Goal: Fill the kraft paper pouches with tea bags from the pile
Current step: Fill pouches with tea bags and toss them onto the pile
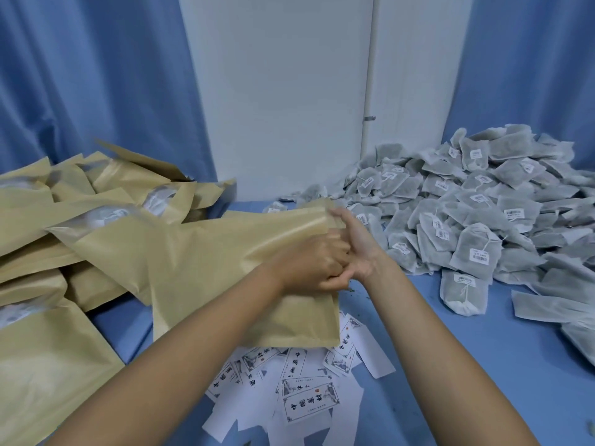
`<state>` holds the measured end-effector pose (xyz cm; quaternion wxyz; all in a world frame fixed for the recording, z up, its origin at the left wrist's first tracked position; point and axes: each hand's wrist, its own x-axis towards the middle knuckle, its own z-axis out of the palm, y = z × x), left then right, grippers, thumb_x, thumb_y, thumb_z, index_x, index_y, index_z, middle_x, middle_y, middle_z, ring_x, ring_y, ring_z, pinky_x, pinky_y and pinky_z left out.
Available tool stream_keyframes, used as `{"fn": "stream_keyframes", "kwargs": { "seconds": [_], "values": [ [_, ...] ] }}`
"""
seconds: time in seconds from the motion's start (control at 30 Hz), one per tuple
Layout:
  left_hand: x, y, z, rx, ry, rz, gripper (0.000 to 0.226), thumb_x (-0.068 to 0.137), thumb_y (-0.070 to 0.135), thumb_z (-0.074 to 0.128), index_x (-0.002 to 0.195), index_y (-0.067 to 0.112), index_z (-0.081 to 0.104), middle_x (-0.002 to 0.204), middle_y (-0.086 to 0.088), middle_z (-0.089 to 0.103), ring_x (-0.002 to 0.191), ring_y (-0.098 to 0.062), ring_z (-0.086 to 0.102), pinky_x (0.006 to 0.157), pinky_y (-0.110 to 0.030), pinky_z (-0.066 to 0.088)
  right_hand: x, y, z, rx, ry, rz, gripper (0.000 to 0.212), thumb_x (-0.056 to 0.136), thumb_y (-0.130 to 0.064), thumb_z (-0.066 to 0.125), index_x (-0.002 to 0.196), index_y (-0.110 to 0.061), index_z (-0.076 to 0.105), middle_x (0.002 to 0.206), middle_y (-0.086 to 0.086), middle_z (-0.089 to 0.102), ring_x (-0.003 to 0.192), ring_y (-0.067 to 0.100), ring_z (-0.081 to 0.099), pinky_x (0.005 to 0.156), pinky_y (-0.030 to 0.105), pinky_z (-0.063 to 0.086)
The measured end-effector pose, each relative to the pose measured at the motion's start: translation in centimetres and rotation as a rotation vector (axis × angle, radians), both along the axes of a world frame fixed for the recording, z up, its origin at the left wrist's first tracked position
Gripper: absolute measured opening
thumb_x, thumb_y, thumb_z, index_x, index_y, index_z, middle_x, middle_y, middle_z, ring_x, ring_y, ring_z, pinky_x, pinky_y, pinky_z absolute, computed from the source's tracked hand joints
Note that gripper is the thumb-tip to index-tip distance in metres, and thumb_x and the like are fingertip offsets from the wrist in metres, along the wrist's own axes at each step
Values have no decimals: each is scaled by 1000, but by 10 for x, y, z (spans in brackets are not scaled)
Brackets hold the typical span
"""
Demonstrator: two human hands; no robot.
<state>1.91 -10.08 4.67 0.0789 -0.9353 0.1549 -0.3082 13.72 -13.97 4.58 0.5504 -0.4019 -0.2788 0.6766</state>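
Note:
A kraft paper pouch (206, 252) lies tilted across the middle of the blue table, its mouth toward the right. My left hand (317, 265) grips the pouch's right edge with curled fingers. My right hand (357, 243) pinches the upper corner of the same mouth, fingers reaching up along the edge. A big pile of grey tea bags (467, 214) with white tags covers the table's right side, just beyond my right hand. Whether anything is inside the pouch is hidden.
A heap of kraft pouches (64, 226) with clear windows fills the left side. White printed labels (299, 381) are scattered on the blue table (450, 365) below my hands. Blue curtains and a white wall stand behind.

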Motion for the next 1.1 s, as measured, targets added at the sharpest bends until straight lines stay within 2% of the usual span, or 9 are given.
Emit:
{"fn": "stream_keyframes", "kwargs": {
  "seconds": [0.2, 0.27, 0.33, 0.4, 0.5, 0.6, 0.67, 0.97, 1.1],
  "values": [
    [-10, 6, -15, 76, -28, 70, 21, 77, -3, 66, 57, 0, 62, 61, -12, 59, 59, -27, 56, 64, -36, 49, -12, 8, 0, -37, -100, 19, 21, 96, -19, 53, 77, -10, 53, 55, 2, 56, 52, 12, 59, 48, 21, 51],
    [-20, 13, -19, 117, -102, 233, 10, 82, 14, 58, 87, 6, 62, 98, -13, 59, 90, -29, 56, 83, -43, 44, -10, 12, -5, 17, 97, -90, 12, 99, -9, 45, 91, -6, 54, 66, 6, 62, 61, 14, 63, 58, 24, 55],
    [-34, 23, -32, -35, -254, 516, 43, 83, 32, 48, 122, 16, 43, 132, -9, 36, 121, -28, 37, 102, -50, 27, -5, 15, -16, 73, 351, -260, 24, 101, -8, 37, 119, 1, 51, 104, 19, 65, 97, 25, 65, 89, 33, 52],
    [-45, 25, -49, -362, -438, 832, 66, 84, 39, 51, 142, 19, 26, 146, -11, 20, 136, -31, 21, 109, -55, 15, 2, 17, -32, 114, 566, -455, 36, 103, -11, 35, 136, 0, 42, 134, 20, 52, 125, 29, 50, 110, 42, 35],
    [-49, 16, -71, -1271, -571, 1022, 98, 81, 35, 71, 150, 9, 6, 154, -17, 11, 142, -31, 14, 112, -48, 21, 9, 11, -62, 177, 852, -603, 37, 103, -16, 38, 138, -5, 43, 136, 13, 53, 128, 26, 48, 107, 40, 37],
    [-41, 9, -94, -2129, -528, 674, 84, 85, 34, 69, 146, 4, 20, 136, -13, 51, 118, -21, 56, 91, -34, 49, 10, 6, -87, 193, 991, -620, 33, 102, -21, 40, 127, -4, 53, 124, 5, 58, 117, 19, 54, 94, 37, 43],
    [-31, 7, -110, -2367, -520, 333, 51, 89, 21, 63, 130, -5, 45, 117, -17, 66, 102, -23, 66, 80, -31, 57, 7, 7, -99, 191, 1002, -614, 32, 102, -20, 39, 123, -2, 55, 123, 5, 58, 123, 19, 51, 97, 36, 40],
    [-34, 23, -113, -2054, -480, 459, 36, 81, -9, 64, 105, 17, 58, 84, 6, 74, 75, -6, 70, 59, -18, 54, 41, 3, -123, 107, 10, -867, 3, 90, -10, 61, 87, -10, 62, 85, 4, 63, 69, 11, 61, 60, 24, 52],
    [-43, 22, -116, -1987, -557, 447, 39, 81, -14, 60, 106, 17, 56, 90, 2, 71, 77, -7, 69, 67, -21, 55, 44, -4, -125, 34, 77, -745, 5, 89, -5, 62, 86, -4, 65, 78, 4, 71, 65, 8, 68, 60, 21, 56]
  ]
}}
